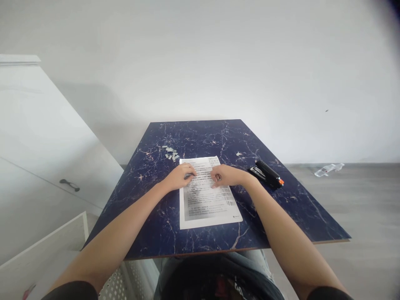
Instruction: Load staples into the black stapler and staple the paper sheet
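Observation:
A sheet of printed paper [203,208] lies flat on a dark blue marbled table [193,137]. On its left side rests my left hand [179,176], with bent fingers apart and the tips over the text. Opposite it, my right hand [230,174] is over the sheet's right side, its fingers loosely curled and the thumb apart from them. I see nothing held in either hand. Beyond the left hand is a small pile of pale rectangular pieces [170,153]. To the right of my right hand lies a black stapler [268,173] with an orange tip.
Another pale piece [238,154] lies farther back on the table. A white cabinet [46,137] with a dark handle stands at left, above a white perforated basket [114,285]. A clear plastic item [329,169] is on the floor at right, by the wall [218,58].

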### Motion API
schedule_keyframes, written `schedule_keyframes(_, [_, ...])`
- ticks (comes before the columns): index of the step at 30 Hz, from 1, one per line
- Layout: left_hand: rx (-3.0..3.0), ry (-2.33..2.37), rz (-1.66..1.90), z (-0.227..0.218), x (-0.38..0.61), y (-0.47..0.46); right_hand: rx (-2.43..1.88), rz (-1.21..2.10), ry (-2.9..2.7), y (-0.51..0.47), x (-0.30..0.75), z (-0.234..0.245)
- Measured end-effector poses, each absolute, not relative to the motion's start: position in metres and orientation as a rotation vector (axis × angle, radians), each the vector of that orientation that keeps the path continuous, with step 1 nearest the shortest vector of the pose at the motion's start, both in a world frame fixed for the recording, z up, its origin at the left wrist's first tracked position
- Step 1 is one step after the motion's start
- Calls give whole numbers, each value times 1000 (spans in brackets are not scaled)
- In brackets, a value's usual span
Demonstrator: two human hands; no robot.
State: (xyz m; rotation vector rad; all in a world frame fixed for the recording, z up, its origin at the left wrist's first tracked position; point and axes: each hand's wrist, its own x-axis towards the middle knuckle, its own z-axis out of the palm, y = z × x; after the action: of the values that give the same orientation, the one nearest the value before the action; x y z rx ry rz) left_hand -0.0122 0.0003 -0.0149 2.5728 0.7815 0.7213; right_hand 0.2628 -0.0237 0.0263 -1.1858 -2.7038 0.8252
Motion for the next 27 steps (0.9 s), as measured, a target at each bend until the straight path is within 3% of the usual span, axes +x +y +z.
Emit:
schedule_keyframes(3, [2565, 779, 719, -14, -12, 0, -1158, 786, -2701, -24, 264, 27])
schedule_keyframes(9, [2570, 793, 708, -16, -12, 0, -1466, 338, -2261, -23, 273, 38])
schedule_keyframes(13, [2603, 783, 695, -17, -13, 1, -1445, 269, -2166, -21, 271, 34])
schedule_keyframes(27, [2644, 799, 683, -17, -12, 1, -1177, 181, -2592, -23, 216, -15])
